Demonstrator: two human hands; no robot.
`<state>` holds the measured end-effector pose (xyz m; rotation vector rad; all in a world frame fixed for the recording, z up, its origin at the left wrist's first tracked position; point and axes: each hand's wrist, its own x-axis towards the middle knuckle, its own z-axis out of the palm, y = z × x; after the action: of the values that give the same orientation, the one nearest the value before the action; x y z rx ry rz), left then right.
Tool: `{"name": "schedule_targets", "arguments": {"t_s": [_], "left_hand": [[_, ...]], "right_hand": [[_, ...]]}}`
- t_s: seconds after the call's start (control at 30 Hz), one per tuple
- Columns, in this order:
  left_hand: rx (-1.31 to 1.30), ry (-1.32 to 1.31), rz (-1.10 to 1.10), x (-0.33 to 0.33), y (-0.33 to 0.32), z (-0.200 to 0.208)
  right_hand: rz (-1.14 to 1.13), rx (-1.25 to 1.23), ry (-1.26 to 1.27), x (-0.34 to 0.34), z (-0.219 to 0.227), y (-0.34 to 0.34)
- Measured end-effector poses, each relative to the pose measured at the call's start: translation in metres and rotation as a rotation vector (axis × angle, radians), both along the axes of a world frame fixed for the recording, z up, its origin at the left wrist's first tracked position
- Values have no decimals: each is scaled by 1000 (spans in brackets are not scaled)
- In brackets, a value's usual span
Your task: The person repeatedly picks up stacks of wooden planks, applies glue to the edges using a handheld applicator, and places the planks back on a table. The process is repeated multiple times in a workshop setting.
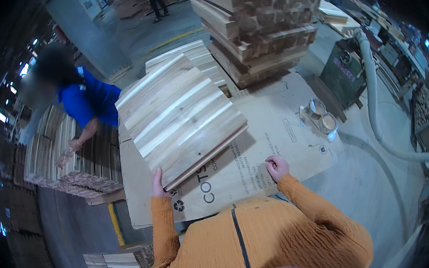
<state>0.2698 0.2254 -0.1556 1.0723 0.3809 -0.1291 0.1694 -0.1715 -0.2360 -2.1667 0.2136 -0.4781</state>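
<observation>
A pale, striped wooden panel (187, 116) lies askew on top of at least one other panel, near the left side of a cardboard-covered table (239, 183). My left hand (158, 183) grips its near left corner, the thumb along the edge. To the right of the panel, over the printed cardboard, my right hand (277, 168) is closed and apart from the wood. Whatever its curled fingers hold, if anything, is hidden.
Round open containers (317, 107) sit at the table's right. Behind rises a tall stack of thick boards (261, 28). A person in blue (89, 96) stands at left beside stacked wood (67, 147). A grey hose (372, 89) runs along the right floor near a green machine (341, 69).
</observation>
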Motion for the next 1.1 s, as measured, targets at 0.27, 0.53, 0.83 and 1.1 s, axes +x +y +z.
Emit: {"name": "schedule_targets", "arguments": {"t_s": [0.27, 0.53, 0.83, 1.1], "left_hand": [[1348, -373, -31, 17, 28, -10], [364, 225, 108, 183, 70, 66], [176, -176, -40, 254, 52, 62], [253, -545, 188, 200, 40, 97]], "right_hand": [[-21, 28, 84, -2, 5, 4], [26, -121, 63, 3, 7, 8], [8, -203, -28, -1, 1, 3], [9, -105, 0, -7, -7, 0]]}}
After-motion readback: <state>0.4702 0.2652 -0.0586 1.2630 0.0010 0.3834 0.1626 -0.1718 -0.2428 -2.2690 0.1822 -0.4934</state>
